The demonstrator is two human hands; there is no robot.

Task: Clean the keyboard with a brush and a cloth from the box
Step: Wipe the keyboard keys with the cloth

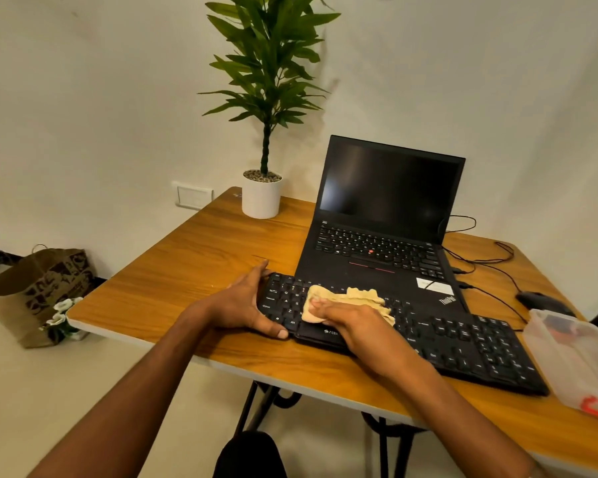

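Tabletop keyboard [463,343] under right hand's [356,326] cloth [346,296].

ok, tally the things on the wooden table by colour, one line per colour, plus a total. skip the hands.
Black: 3, the flat black keyboard, the open black laptop, the black mouse
White: 1, the white round plant pot
Tan: 1, the crumpled tan cloth
Clear: 1, the translucent plastic box
Total: 6
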